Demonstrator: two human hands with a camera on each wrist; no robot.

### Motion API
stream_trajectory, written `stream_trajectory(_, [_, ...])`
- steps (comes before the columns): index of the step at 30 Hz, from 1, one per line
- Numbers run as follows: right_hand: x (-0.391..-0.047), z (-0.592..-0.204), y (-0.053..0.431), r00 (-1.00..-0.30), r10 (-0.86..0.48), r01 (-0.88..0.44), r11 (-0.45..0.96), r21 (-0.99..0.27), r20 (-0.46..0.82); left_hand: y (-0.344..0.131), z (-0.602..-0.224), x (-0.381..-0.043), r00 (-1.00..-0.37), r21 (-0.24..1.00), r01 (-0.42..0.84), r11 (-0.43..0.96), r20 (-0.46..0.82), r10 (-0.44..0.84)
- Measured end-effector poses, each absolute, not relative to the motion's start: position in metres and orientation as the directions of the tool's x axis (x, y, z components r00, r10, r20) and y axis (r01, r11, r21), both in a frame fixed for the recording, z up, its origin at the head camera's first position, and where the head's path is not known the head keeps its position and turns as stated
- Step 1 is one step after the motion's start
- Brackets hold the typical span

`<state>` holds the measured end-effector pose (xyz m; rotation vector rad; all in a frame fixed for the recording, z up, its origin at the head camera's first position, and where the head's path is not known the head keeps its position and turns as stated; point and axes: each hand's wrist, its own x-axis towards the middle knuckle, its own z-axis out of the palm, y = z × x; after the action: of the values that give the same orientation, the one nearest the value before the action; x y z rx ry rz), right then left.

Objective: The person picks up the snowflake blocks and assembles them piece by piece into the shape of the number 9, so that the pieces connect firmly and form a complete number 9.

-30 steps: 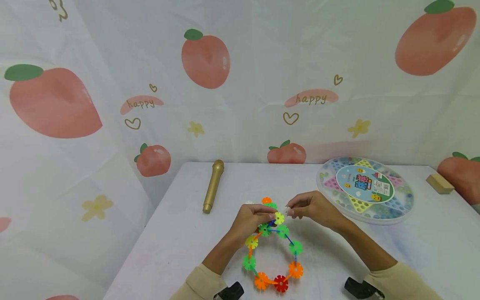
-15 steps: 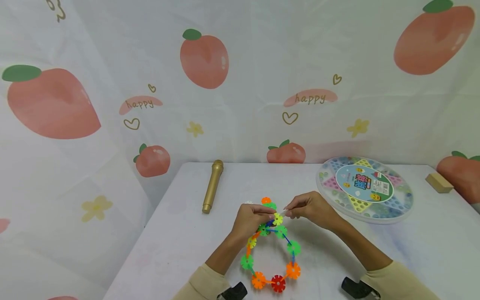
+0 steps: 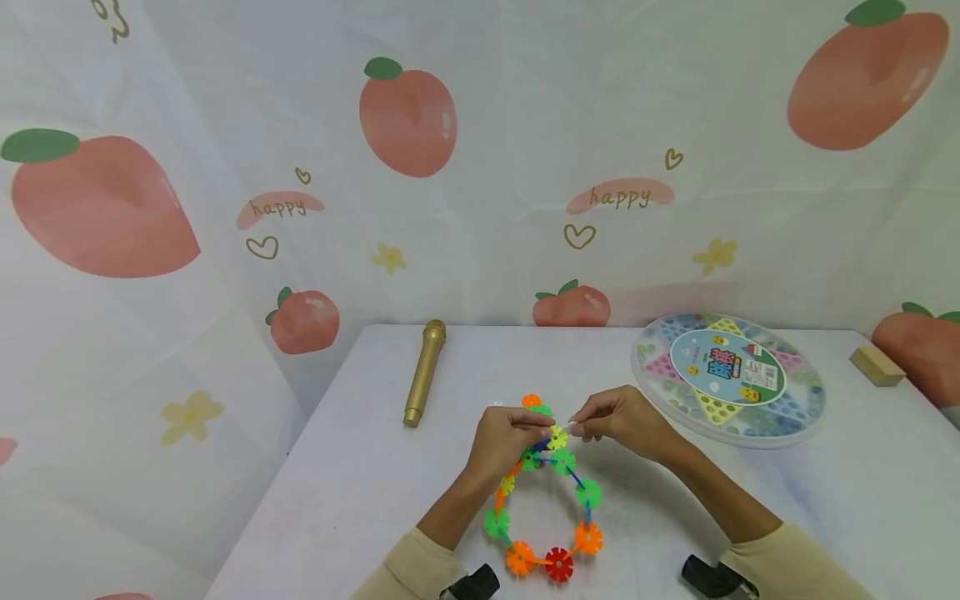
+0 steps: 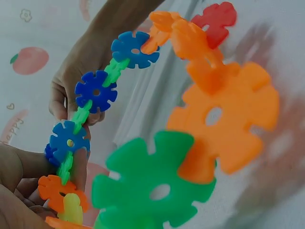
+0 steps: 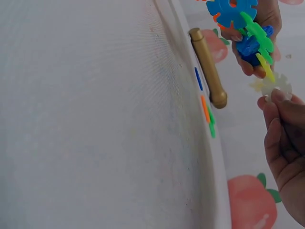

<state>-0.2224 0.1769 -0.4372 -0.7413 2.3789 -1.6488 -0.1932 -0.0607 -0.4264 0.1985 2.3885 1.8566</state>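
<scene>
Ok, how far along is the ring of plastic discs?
Already done: a ring-shaped chain of multicoloured notched plastic discs is linked up. In hand: the left hand holds that chain while the right hand pinches a whitish notched plastic disc at the yellow notched plastic disc. Left: probably seating that join, since I can't tell if it's locked; a flat orange plastic piece looks loose.

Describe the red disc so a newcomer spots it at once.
Start at the white table, then find the loop of notched discs the left hand holds. At the loop's edge nearest the person, between orange pieces, sits the red disc, the only red one visible.
</scene>
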Motion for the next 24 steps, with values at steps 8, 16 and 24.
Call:
stream_trajectory(8, [-0.226,-0.437,0.179,-0.861,-0.488,-0.316,0.292,-0.903,0.143,-0.06,-0.427,-0.189,-0.977,0.98,-0.026,0.199,-0.067,0.201])
stream_trajectory(16, [-0.23,-0.435,0.173,-0.854,-0.499,-0.341,0.316,-0.885,0.151,-0.066,-0.427,-0.188,-0.965,0.98,-0.017,0.197,-0.068,0.255])
stream_trajectory(24, [-0.233,-0.432,0.16,-0.834,-0.525,-0.35,0.267,-0.898,0.169,-0.074,-0.427,-0.19,-0.953,0.969,0.06,0.24,-0.016,0.303])
